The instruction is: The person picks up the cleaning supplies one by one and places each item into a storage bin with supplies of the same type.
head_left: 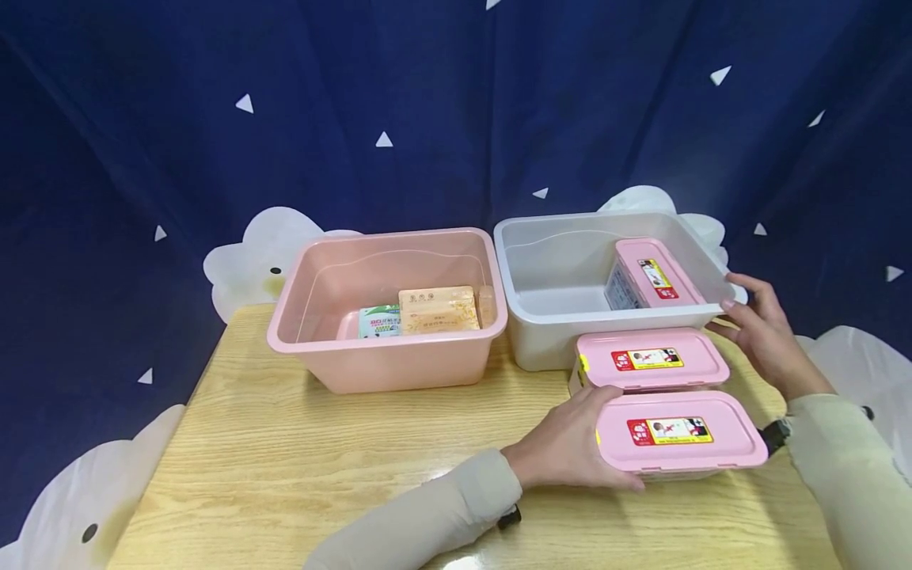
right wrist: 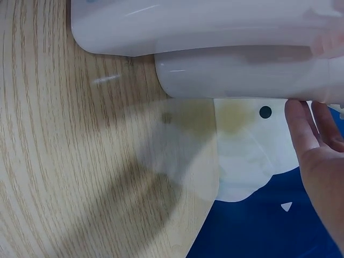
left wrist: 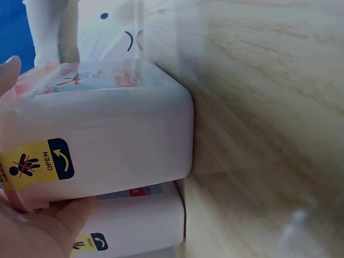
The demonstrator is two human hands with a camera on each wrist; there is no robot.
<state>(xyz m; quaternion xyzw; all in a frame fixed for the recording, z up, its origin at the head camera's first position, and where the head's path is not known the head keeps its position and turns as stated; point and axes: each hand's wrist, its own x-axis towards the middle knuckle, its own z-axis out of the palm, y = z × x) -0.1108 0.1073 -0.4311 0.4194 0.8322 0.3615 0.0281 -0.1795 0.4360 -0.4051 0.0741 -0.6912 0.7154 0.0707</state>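
Observation:
My left hand [head_left: 570, 443] grips the left end of the front pink-lidded box [head_left: 680, 431], thumb along its near side and fingers reaching between it and the box behind. In the left wrist view, a yellow and dark OPEN label shows on the end of this box [left wrist: 129, 142]. Just behind it stands a second pink-lidded box [head_left: 648, 360], close against the grey bin [head_left: 549, 336]. My right hand [head_left: 765, 332] holds the bin's right front corner at the rim. Inside the bin, on the right, sits a third pink-lidded box [head_left: 659, 273].
A pink bin [head_left: 392, 368] stands left of the grey one and holds a beige packet [head_left: 438, 310] and a green-and-white packet [head_left: 379, 322]. Both bins stand on a wooden table [head_left: 321, 475]. Behind it hangs a dark blue curtain [head_left: 427, 79].

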